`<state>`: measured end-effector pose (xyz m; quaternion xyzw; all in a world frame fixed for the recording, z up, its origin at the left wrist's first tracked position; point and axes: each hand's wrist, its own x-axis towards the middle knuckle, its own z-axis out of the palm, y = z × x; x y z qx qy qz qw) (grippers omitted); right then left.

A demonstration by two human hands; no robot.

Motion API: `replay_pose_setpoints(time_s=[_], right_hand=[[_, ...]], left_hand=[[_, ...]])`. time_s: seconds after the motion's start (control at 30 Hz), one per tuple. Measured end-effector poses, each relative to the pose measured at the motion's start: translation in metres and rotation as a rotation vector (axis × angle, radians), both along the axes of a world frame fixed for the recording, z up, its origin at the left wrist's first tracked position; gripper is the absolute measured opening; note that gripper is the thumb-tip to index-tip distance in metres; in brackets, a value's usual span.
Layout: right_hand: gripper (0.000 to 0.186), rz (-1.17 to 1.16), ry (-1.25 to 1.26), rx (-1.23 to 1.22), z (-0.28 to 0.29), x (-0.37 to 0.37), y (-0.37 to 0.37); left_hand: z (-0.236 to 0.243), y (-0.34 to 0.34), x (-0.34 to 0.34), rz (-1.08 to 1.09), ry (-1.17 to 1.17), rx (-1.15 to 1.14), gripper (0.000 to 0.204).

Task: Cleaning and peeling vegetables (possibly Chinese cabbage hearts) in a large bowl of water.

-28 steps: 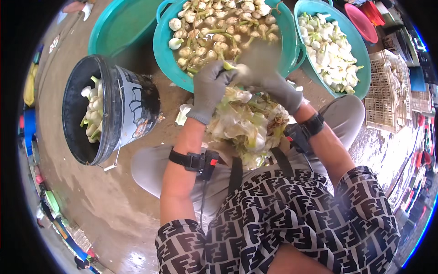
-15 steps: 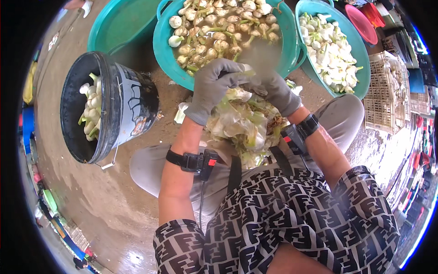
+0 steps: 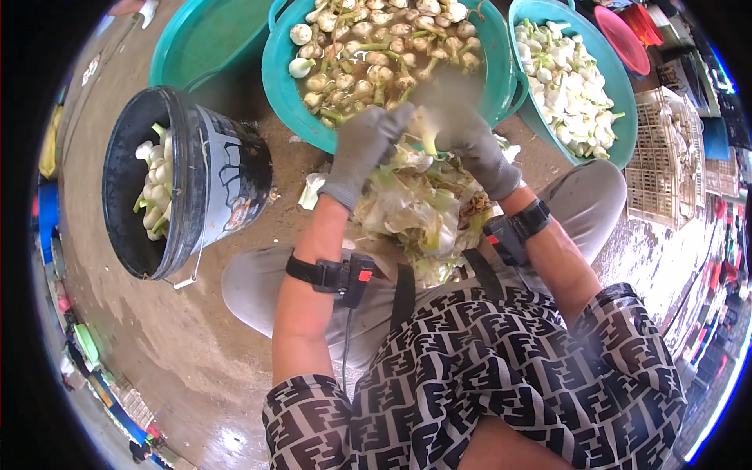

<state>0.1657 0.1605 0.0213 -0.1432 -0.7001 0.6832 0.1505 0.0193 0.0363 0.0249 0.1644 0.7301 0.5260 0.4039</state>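
Both my hands wear grey gloves and work above a heap of peeled garlic skins and leaves (image 3: pixel 419 207) between my legs. A pale garlic bulb (image 3: pixel 425 128) with a short green stem hangs stem-down between them, held at its right side by my right hand (image 3: pixel 479 153). A hazy smudge in the picture hides part of those fingers. My left hand (image 3: pixel 366 141) is just left of the bulb, its fingers pinched together; whatever they hold is hidden. Beyond my hands, a green tub (image 3: pixel 282 102) holds many unpeeled garlic bulbs (image 3: pixel 362 86) in murky water.
A tilted black bucket (image 3: pixel 235 168) with peeled garlic stands on the left. Another green tub (image 3: pixel 627 117) at the right is full of white garlic. An additional green tub (image 3: pixel 192 47) is at the far left. Plastic crates (image 3: pixel 666 157) and a pink basin (image 3: pixel 621 39) lie farther right.
My left hand has pulled slightly away from the right, and the gap between them has widened. The garlic bulb and its stem now show clearly between my hands.
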Motion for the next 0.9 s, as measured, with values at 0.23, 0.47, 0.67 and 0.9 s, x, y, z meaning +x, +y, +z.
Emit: replay_pose_setpoints(time_s=[0.23,0.47,0.67,0.9], right_hand=[[0.048,-0.057,0.016,0.072,-0.005,-0.010,-0.013],[0.038,-0.035,-0.165,0.071,0.000,-0.001,-0.003],[0.033,0.048,-0.267,0.015,0.000,0.014,0.004],[0.031,-0.180,-0.114,-0.112,-0.006,0.002,-0.001]], left_hand=[[-0.026,-0.005,0.021,-0.174,0.065,-0.124,0.040],[-0.022,-0.005,0.022,-0.184,0.491,-0.064,0.023],[-0.036,-0.013,0.000,-0.029,0.822,-0.128,0.021],[-0.021,0.002,0.028,-0.236,0.330,-0.068,0.034]])
